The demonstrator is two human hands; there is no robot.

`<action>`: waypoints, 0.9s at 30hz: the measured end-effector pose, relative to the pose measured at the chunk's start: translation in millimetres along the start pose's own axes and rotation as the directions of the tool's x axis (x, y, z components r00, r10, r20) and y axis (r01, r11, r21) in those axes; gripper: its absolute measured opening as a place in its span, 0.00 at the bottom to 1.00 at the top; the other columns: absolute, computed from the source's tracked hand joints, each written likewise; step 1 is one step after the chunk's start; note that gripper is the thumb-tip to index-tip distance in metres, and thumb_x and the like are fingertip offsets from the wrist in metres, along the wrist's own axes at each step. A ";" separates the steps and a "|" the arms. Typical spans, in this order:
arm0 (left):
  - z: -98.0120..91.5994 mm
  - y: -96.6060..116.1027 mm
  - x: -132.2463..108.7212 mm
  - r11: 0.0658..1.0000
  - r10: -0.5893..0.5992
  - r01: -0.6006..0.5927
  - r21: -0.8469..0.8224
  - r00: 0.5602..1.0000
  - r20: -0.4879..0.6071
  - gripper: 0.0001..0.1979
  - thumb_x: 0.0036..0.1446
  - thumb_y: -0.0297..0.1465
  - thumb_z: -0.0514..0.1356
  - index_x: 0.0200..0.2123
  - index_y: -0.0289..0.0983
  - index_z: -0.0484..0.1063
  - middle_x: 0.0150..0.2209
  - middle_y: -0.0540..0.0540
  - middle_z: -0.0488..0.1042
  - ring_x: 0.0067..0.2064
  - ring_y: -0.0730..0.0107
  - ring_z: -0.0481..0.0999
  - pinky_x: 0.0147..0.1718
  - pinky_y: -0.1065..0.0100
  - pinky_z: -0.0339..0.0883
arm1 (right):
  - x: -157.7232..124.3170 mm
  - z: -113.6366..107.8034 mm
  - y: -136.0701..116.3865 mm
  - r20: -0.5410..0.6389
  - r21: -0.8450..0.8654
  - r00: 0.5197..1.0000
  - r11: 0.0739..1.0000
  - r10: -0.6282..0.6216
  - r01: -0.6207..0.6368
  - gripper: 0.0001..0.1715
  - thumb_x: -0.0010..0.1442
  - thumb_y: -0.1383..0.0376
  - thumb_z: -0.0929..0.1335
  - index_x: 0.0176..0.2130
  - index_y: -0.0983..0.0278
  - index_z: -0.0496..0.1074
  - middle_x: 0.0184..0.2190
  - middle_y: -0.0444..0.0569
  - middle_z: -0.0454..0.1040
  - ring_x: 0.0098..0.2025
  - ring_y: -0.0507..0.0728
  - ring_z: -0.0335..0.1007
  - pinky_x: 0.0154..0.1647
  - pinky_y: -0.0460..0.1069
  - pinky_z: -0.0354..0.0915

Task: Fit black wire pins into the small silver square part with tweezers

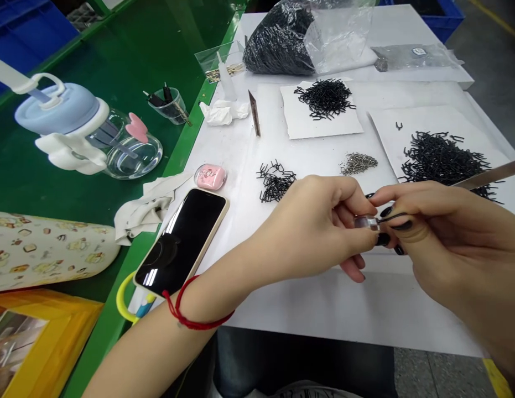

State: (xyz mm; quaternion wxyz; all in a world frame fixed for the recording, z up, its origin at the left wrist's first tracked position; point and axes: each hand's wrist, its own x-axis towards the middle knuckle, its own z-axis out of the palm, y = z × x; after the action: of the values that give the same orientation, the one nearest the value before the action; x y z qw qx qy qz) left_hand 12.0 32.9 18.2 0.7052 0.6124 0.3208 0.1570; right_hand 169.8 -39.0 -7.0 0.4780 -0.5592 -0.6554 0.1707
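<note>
My left hand point(323, 226) is closed, its thumb and fingers pinching a small clear, shiny cylinder point(366, 222). Against it, my right hand point(440, 232) pinches a thin black piece point(393, 217) whose tip meets the cylinder's right end; its full shape is hidden by the fingers. A flat metal strip point(489, 174) sticks out beyond the right hand, and whether that hand grips it I cannot tell. Close behind the hands lie a heap of small black forked pieces point(443, 157) on white paper, a pile of tiny metal bits point(359, 163) and a smaller black heap point(277, 182).
Farther back are another black heap point(326, 98), a pointed metal tool point(254, 113) and a filled plastic bag point(282, 44). To the left lie a phone point(182, 237), a pink case point(211, 177), a cloth point(149, 207), a cup point(170, 108) and a drinking bottle point(91, 127).
</note>
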 end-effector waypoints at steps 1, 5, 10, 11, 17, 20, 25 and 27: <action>-0.5 -0.5 0.4 1.000 0.007 -0.007 0.002 1.000 0.018 0.07 0.52 0.20 0.60 0.29 0.37 0.67 0.21 0.54 0.74 0.21 0.68 0.80 0.18 0.74 0.73 | 0.7 1.7 -0.2 -0.002 0.017 1.000 1.000 0.002 -0.002 0.05 0.57 0.60 0.70 0.37 0.56 0.74 0.37 0.47 0.77 0.39 0.61 0.76 0.32 0.55 0.74; -1.2 -2.4 1.6 1.000 0.030 -0.030 0.004 0.999 0.021 0.08 0.52 0.20 0.61 0.29 0.37 0.66 0.22 0.53 0.75 0.22 0.68 0.80 0.19 0.74 0.73 | 1.3 5.5 -1.6 -0.025 0.048 0.999 0.999 0.021 -0.020 0.07 0.56 0.58 0.70 0.36 0.56 0.74 0.37 0.48 0.77 0.40 0.61 0.76 0.33 0.55 0.74; 0.6 -3.4 1.3 0.999 0.044 -0.044 -0.007 0.999 -0.018 0.09 0.52 0.19 0.61 0.28 0.37 0.65 0.21 0.54 0.74 0.21 0.68 0.80 0.17 0.75 0.72 | -2.4 2.1 -3.7 -0.076 -0.020 0.996 0.998 0.056 -0.058 0.02 0.57 0.65 0.70 0.31 0.58 0.74 0.38 0.45 0.77 0.40 0.57 0.75 0.35 0.51 0.72; 0.8 -3.6 1.2 0.999 0.042 -0.043 -0.019 0.999 -0.023 0.09 0.52 0.19 0.61 0.27 0.37 0.65 0.21 0.54 0.74 0.21 0.68 0.80 0.17 0.75 0.72 | -2.9 1.4 -4.3 -0.083 -0.033 0.994 0.997 0.065 -0.068 0.04 0.57 0.68 0.70 0.30 0.58 0.74 0.38 0.43 0.77 0.40 0.54 0.75 0.35 0.50 0.71; 0.7 -2.5 0.9 0.998 0.022 -0.024 -0.052 0.999 -0.035 0.08 0.51 0.19 0.61 0.28 0.37 0.67 0.20 0.55 0.72 0.21 0.68 0.79 0.17 0.74 0.72 | -3.2 1.2 -7.0 -0.085 -0.051 0.994 0.996 0.068 -0.073 0.08 0.56 0.73 0.69 0.32 0.59 0.75 0.39 0.38 0.78 0.39 0.48 0.74 0.34 0.44 0.68; 1.1 -1.1 0.0 1.000 0.014 -0.015 -0.019 0.999 -0.045 0.08 0.51 0.19 0.61 0.27 0.36 0.66 0.20 0.56 0.71 0.20 0.69 0.79 0.17 0.76 0.72 | -4.0 0.7 -4.8 -0.098 -0.067 0.994 0.996 0.047 -0.054 0.10 0.56 0.74 0.69 0.33 0.59 0.75 0.39 0.39 0.78 0.39 0.48 0.74 0.34 0.45 0.68; 0.3 -1.5 0.2 1.000 0.002 -0.002 0.001 1.000 0.001 0.07 0.52 0.21 0.61 0.30 0.36 0.66 0.22 0.54 0.73 0.21 0.69 0.80 0.18 0.76 0.72 | -3.7 -10.3 2.6 -0.011 0.017 1.000 0.999 -0.028 0.028 0.06 0.57 0.72 0.69 0.33 0.61 0.72 0.42 0.46 0.75 0.39 0.54 0.74 0.28 0.49 0.69; -0.7 -2.4 0.4 0.998 0.022 -0.021 0.055 1.000 -0.008 0.06 0.52 0.23 0.61 0.31 0.37 0.66 0.20 0.54 0.73 0.21 0.70 0.79 0.19 0.76 0.71 | -3.0 -17.6 4.3 -0.076 0.064 0.997 0.998 -0.003 0.008 0.04 0.58 0.71 0.68 0.35 0.62 0.71 0.42 0.48 0.73 0.31 0.51 0.72 0.24 0.50 0.66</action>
State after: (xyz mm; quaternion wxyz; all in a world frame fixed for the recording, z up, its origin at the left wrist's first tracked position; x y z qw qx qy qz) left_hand 11.4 33.2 15.8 0.6849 0.6344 0.3214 0.1583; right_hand 186.4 -45.9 -3.0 0.5207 -0.5481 -0.6324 0.1689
